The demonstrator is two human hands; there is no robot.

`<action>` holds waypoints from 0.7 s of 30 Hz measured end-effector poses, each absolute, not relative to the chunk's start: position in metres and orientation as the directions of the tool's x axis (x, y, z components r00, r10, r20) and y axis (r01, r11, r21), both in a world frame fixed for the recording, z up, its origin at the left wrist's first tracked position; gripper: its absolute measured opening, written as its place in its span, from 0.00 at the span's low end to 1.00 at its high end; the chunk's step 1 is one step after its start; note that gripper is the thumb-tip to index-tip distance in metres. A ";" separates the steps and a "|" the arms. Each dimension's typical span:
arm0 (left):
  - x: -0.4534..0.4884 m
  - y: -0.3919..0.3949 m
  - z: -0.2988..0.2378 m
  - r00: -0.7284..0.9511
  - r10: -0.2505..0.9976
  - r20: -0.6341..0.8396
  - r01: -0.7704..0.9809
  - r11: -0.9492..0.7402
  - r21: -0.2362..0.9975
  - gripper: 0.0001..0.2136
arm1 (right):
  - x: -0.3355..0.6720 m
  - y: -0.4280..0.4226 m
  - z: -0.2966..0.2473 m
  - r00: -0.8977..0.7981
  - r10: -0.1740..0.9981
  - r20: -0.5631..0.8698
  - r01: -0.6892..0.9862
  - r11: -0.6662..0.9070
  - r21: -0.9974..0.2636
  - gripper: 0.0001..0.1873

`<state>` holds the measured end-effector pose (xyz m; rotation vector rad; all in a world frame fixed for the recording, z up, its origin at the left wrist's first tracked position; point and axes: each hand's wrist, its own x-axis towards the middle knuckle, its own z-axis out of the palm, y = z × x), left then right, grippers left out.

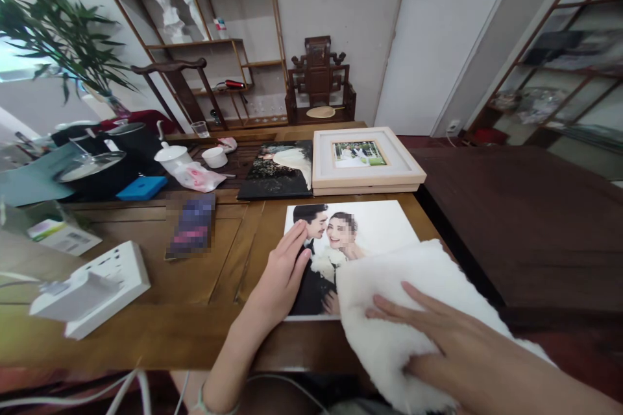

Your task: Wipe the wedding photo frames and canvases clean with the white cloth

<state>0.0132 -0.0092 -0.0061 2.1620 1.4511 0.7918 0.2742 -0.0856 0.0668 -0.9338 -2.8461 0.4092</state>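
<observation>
A wedding photo panel [384, 224] lies flat near the table's front edge, showing a couple with a white bouquet. My left hand [285, 266] rests on its left side, fingers stretched out and lying flat on the print. On the right, my right hand [433, 327] presses a white fluffy towel [389, 272] over the panel's lower right part. The fingers are bent into the cloth, and folds hide some of the fingertips. Part of the towel hangs past the table's front edge.
Behind the panel lie a dark photo panel [277, 172] and a pale wooden picture frame [321, 159]. A blurred purple item [192, 224] and a white power strip [117, 285] sit to the left. A white teapot [172, 157] and cup [214, 156] stand farther back.
</observation>
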 end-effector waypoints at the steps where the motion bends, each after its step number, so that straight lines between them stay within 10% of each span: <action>1: 0.013 -0.009 -0.006 0.292 0.930 0.224 0.692 -0.366 0.622 0.20 | 0.274 -0.082 0.066 -0.796 0.605 0.036 0.572 0.770 -0.283 0.23; 21: 0.011 -0.009 -0.008 0.295 0.922 0.249 0.668 -0.386 0.637 0.20 | 0.271 0.008 0.057 -0.708 0.705 0.042 0.674 0.693 -0.255 0.22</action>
